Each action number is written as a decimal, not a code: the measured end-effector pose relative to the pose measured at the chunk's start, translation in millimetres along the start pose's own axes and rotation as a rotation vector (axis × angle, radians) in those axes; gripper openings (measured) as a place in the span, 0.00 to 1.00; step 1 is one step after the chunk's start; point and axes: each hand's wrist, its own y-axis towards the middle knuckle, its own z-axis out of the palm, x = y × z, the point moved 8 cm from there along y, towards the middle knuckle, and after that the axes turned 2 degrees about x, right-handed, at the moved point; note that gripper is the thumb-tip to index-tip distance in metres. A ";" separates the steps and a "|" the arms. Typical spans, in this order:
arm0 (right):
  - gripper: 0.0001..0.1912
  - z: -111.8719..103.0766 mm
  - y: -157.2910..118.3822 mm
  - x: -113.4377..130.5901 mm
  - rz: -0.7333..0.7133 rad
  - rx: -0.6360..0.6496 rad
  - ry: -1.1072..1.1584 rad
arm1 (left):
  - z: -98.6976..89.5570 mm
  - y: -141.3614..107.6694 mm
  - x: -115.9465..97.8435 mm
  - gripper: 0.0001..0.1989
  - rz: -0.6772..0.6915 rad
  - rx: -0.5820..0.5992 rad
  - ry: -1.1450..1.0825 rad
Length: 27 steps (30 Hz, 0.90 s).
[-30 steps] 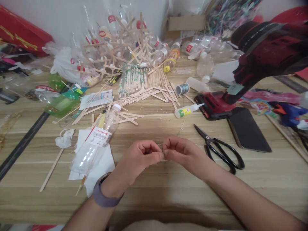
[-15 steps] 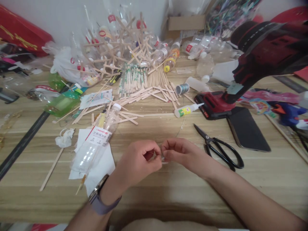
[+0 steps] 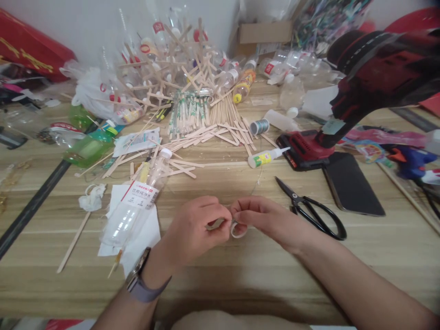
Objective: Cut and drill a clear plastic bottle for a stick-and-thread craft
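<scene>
My left hand (image 3: pixel 202 224), with a watch on its wrist, is closed in a pinch near the middle of the table. Its fingertips meet those of my right hand (image 3: pixel 263 217), which is closed too. A small white ring (image 3: pixel 239 230) hangs just under the right fingertips, partly covered by them. What the left fingertips pinch is too small to make out. A thin thread (image 3: pixel 258 181) lies on the wood beyond the hands. Black scissors (image 3: pixel 311 206) rest to the right of my right hand. A clear plastic bottle (image 3: pixel 125 215) lies on white paper left of my left hand.
A glue bottle (image 3: pixel 266 158), a thread spool (image 3: pixel 259 126) and a phone (image 3: pixel 354 183) lie farther back and right. The red power drill (image 3: pixel 309 149) stands behind the scissors. Several wooden sticks (image 3: pixel 206 135) and empty bottles fill the back. A stick with tissue (image 3: pixel 74 242) lies left.
The white ring, mostly hidden before, now shows below my right fingertips. Both hands have shifted only slightly and stay fingertip to fingertip.
</scene>
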 end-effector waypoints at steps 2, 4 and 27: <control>0.10 -0.3 -0.4 -1.4 0.021 -0.002 0.015 | 0.4 0.1 -4.7 0.09 0.063 -0.011 0.065; 0.10 -0.5 -0.6 -2.5 0.034 -0.005 0.044 | 1.6 -0.3 -8.2 0.10 0.112 -0.021 0.131; 0.07 -5.5 -0.6 6.4 -0.119 -0.158 -0.213 | 10.8 -3.5 -14.8 0.12 0.168 -0.095 0.493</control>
